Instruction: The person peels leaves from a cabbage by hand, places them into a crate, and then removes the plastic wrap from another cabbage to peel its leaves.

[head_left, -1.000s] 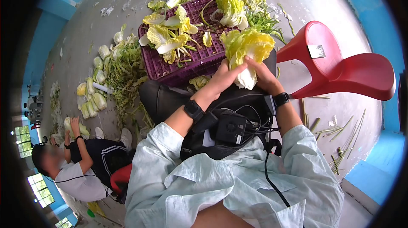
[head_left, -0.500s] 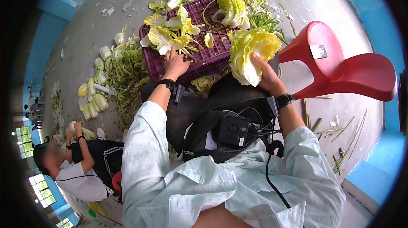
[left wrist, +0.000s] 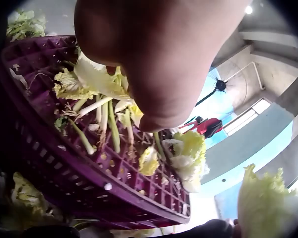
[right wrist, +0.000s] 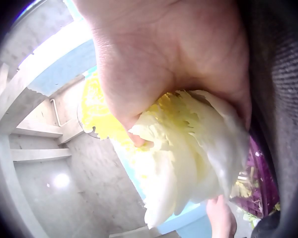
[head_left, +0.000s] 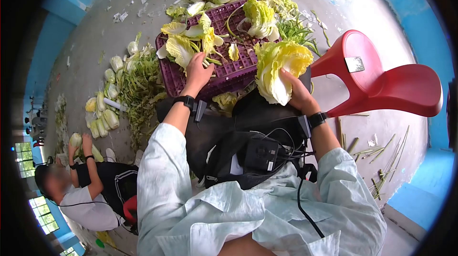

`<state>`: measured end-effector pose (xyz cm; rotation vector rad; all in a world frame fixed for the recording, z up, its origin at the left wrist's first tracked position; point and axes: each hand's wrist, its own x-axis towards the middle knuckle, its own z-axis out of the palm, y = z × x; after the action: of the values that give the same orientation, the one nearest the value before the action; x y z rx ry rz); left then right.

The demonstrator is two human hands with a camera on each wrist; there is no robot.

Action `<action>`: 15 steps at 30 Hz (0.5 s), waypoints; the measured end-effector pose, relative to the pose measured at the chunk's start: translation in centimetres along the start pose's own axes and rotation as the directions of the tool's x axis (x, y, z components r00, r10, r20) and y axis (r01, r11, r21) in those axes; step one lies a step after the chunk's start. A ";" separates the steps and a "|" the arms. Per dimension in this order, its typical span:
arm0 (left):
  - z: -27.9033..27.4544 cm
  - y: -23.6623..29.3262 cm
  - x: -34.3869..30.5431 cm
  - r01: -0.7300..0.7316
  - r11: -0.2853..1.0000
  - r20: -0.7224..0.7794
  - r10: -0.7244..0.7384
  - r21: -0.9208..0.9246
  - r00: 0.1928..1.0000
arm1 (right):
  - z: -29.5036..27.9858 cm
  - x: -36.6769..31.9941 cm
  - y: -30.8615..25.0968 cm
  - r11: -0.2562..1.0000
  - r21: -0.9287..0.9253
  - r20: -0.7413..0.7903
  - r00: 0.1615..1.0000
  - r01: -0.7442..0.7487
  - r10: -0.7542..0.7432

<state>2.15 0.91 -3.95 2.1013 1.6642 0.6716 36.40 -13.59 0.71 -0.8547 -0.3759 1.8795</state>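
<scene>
Right hand: thumb laid across the outer leaves, fingers bent round the other side, a firm-looking hold on a yellow-white cabbage. Cabbage sits over the lap, just beside the near right corner of the purple crate, frilly end away from the body, white base towards it.

Left hand: reaches over the crate, fingertips in among loose leaves and thin rooted stalks. The palm hides the fingers in the left wrist view; cannot tell whether they pinch anything.

Crate top: a small yellow leaf lies apart, right of the pile; a second cabbage rests at the far right. Another leafy scrap shows below the near edge.

Further out: red chair on the right with a flat card-like object on it; green heap and whole cabbages on the floor to the left.

Risks (judgement): outer leaves may tear or peel if the thumb presses hard, since they splay loosely; the cabbage could tip from a one-handed hold if its weight shifts. Pulling at tangled stalks might drag neighbouring leaves off the crate. Cables on the lap could snag a moving forearm.
</scene>
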 end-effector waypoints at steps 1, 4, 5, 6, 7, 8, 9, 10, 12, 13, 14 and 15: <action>-0.8 1.0 0.0 0.029 0.985 -0.038 -0.036 -0.168 0.999 | 0.2 0.0 -0.1 1.000 -0.005 0.000 1.000 0.006 -0.006; -3.4 5.4 -0.2 0.081 0.726 -0.105 -0.207 -0.683 0.973 | 0.2 -0.1 -0.1 1.000 -0.018 0.003 1.000 0.012 -0.012; -4.1 6.5 -0.5 0.095 0.580 -0.055 -0.236 -0.809 0.970 | 0.1 0.0 -0.1 1.000 -0.022 0.010 1.000 0.008 -0.008; -4.7 7.3 -0.9 0.108 0.413 0.000 -0.254 -0.904 0.967 | -0.1 0.0 0.0 1.000 -0.028 0.017 1.000 0.005 -0.005; -5.6 8.5 -1.2 0.117 0.230 0.054 -0.262 -0.966 0.964 | -0.2 0.1 0.0 1.000 -0.019 0.024 1.000 0.003 -0.002; -6.4 9.7 -1.7 0.155 0.119 0.119 -0.268 -0.981 0.956 | -0.4 0.2 0.1 1.000 -0.010 0.033 0.999 -0.001 0.001; -6.4 10.4 -2.2 0.176 0.052 0.159 -0.232 -0.983 0.960 | -0.3 0.3 0.1 1.000 -0.002 0.044 0.999 -0.004 0.004; -6.5 10.9 -2.6 0.199 -0.013 0.198 -0.193 -0.980 0.961 | -0.2 0.3 0.1 1.000 0.000 0.044 0.999 -0.009 0.009; -6.4 12.1 -3.6 0.279 -0.106 0.292 -0.128 -0.954 0.948 | -0.1 0.3 0.0 1.000 0.004 0.044 0.999 -0.017 0.017; -6.5 13.2 -4.2 0.317 -0.155 0.332 -0.080 -0.936 0.940 | -0.3 0.3 0.1 1.000 -0.002 0.049 0.999 -0.018 0.018; -6.4 14.2 -4.8 0.362 -0.154 0.375 -0.066 -0.919 0.925 | -0.6 0.4 0.2 1.000 -0.009 0.055 0.998 -0.021 0.022; -6.1 15.0 -5.1 0.401 -0.154 0.413 -0.053 -0.903 0.909 | -0.6 0.6 0.2 0.999 -0.020 0.064 0.998 -0.026 0.027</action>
<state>9.56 -7.55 8.77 0.5656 0.6747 1.0102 36.56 -13.24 -0.05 -0.8166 -0.4246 1.9339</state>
